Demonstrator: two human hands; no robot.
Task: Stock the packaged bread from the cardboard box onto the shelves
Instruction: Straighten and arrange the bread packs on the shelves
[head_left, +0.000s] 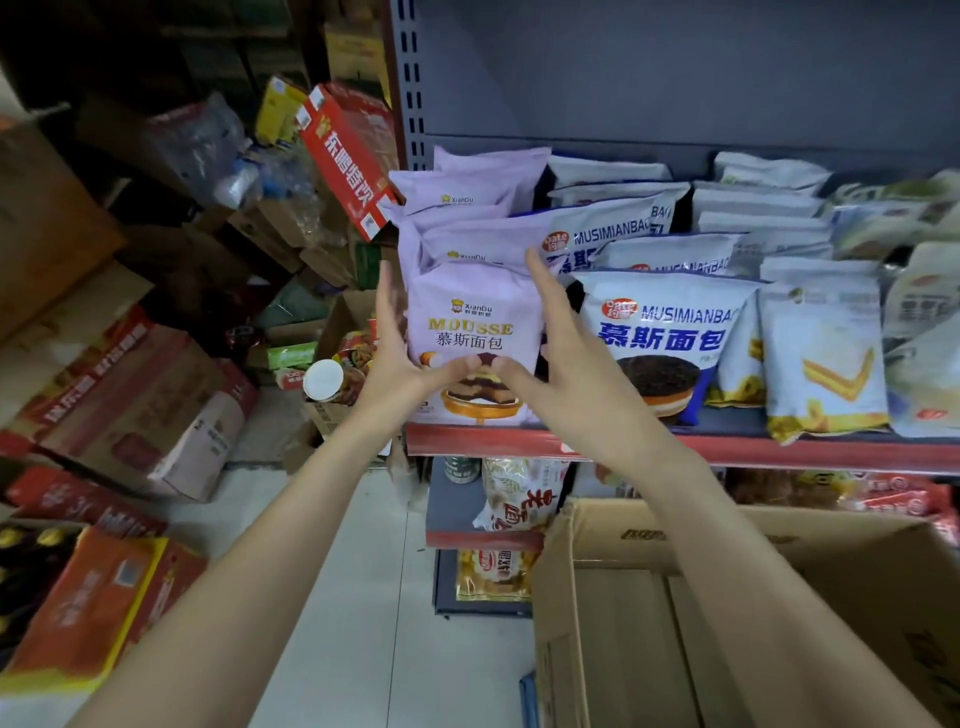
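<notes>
A lilac pack of mousse bread (470, 322) stands upright at the front left of the shelf (753, 449), with several more lilac packs (467, 197) stacked behind it. My left hand (400, 358) lies along the pack's left edge with fingers straight up and its thumb on the front. On the pack's right side is my right hand (561, 358), fingers straight, thumb touching the front too. The open cardboard box (623, 623) sits at lower right under my right arm; no pack shows in the part I can see.
Blue-and-white bread packs (670, 332) and white sandwich-bread packs (826, 358) fill the shelf to the right. Lower shelves hold snack bags (519, 493). Stacked cartons (130, 405) and a tilted red box (348, 156) crowd the floor at left. A strip of white tiled floor (363, 571) runs between.
</notes>
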